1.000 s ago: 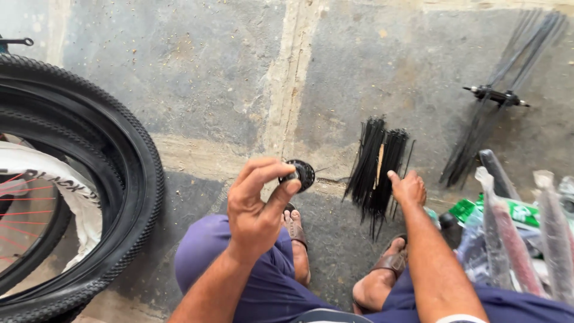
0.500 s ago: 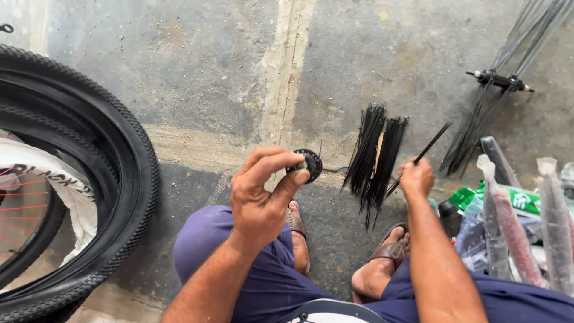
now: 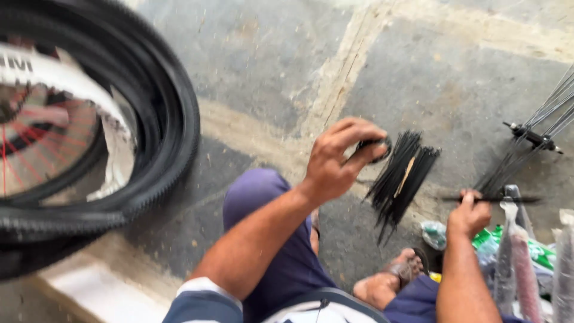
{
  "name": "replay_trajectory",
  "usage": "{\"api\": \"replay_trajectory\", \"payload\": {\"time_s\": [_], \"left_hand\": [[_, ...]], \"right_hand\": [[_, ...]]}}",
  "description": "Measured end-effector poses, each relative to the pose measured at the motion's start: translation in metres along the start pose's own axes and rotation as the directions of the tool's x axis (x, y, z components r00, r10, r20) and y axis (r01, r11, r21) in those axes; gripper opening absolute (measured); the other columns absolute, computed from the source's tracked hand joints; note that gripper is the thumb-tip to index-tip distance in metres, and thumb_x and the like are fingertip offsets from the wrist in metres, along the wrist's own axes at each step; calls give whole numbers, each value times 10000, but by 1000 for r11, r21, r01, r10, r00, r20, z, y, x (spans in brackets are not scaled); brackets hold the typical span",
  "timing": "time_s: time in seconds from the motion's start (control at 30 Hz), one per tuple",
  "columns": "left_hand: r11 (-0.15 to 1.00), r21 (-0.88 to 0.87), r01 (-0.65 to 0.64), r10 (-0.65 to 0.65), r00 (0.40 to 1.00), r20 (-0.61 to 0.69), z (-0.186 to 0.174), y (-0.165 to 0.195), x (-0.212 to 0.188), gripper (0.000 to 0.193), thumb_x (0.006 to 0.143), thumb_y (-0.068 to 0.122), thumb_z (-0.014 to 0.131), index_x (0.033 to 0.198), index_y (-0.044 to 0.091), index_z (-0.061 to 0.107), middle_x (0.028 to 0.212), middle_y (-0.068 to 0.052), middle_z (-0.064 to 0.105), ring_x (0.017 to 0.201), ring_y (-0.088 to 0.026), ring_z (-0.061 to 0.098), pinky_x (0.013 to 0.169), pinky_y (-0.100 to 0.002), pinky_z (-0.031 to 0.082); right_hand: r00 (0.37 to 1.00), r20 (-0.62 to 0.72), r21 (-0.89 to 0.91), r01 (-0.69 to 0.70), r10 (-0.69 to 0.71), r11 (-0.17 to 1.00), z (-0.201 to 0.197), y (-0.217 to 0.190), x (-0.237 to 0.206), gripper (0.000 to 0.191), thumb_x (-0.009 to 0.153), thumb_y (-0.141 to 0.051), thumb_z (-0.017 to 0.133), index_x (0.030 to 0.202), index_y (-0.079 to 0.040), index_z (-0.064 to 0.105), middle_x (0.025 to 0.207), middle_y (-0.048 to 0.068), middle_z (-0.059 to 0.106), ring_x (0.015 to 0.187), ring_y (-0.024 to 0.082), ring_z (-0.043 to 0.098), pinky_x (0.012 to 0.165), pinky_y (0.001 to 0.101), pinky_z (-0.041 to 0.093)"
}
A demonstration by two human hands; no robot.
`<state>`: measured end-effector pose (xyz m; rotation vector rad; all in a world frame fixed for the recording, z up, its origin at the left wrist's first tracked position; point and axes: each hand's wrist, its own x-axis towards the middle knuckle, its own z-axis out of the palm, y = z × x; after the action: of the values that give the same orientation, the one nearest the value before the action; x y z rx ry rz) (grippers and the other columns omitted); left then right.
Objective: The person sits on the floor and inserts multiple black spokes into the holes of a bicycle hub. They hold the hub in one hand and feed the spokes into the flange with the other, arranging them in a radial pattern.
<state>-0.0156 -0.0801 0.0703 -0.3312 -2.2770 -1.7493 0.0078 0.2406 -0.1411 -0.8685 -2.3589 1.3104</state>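
Head view, looking down over a seated person's knees in dark blue shorts (image 3: 281, 263) and a sandalled foot (image 3: 403, 270) to a grey stone-slab floor (image 3: 251, 66). Places are given relative to the loose bundle of thin black wire spokes (image 3: 399, 176) lying on that floor.

Nearest the viewer, just right of the bundle's lower end, the right hand (image 3: 469, 214) is closed in a pinch on a single black spoke (image 3: 493, 199), which it holds level, pointing away from the bundle to the right. Beside that hand, at the right edge, stand clear plastic packets of long parts (image 3: 520, 251) with green wrapping (image 3: 541, 251) under them.

Just left of the bundle's upper end, the left hand (image 3: 341, 158) is curled around a small round black hub (image 3: 376, 148); thumb and fingers wrap it, so only part of its rim shows, and motion blur hides whether any spoke already sits in it. Hub and held spoke are well apart, with the bundle between them.

As a judgement, the lacing is at or near its start: one spoke has been picked, none is visibly threaded, and the bundle looks nearly whole.

Far left of the bundle lie black knobbly bicycle tyres (image 3: 173, 137) around a wheel with red spokes (image 3: 42, 143). Far right, beyond the bundle, is a second hub with black spokes fanned out (image 3: 532, 136).
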Motion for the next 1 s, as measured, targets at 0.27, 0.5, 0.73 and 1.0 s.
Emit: {"api": "replay_trajectory", "payload": {"time_s": [0.27,0.5,0.73,1.0], "left_hand": [[999,-22,23,-23,999,-36,-4,5,-15,182,955,241,766,1090,120,762,1081,-15,738,997,-157,716,849,-289,608],[1000,-22,-8,7,999,-51,-10,14,-24,169,959,245,763,1078,124,763,1061,-5,740,996,-148,711,858,-298,603],[1000,3,-14,15,999,-39,-13,16,-30,170,963,256,744,1076,130,760,1057,3,737,984,-142,715,853,-294,605],[1000,4,-24,24,999,-31,-18,20,-35,174,957,262,747,1070,131,763,1055,-1,739,986,-150,714,851,-297,607]], "right_hand": [[909,222,616,150,-353,774,-52,-121,-28,212,988,-125,883,1045,-14,712,1017,99,749,898,118,711,900,253,601],[865,287,673,125,-412,729,-76,-218,-75,310,1151,-284,736,977,-35,670,979,156,762,688,81,562,676,205,452],[893,370,780,-150,-255,607,-68,-233,-92,232,1119,-284,641,1041,-70,601,814,29,611,736,146,589,752,335,560],[903,407,751,-246,-137,613,-79,-240,-99,189,1182,-199,550,1163,-56,673,896,22,598,762,146,548,750,354,535]]}}
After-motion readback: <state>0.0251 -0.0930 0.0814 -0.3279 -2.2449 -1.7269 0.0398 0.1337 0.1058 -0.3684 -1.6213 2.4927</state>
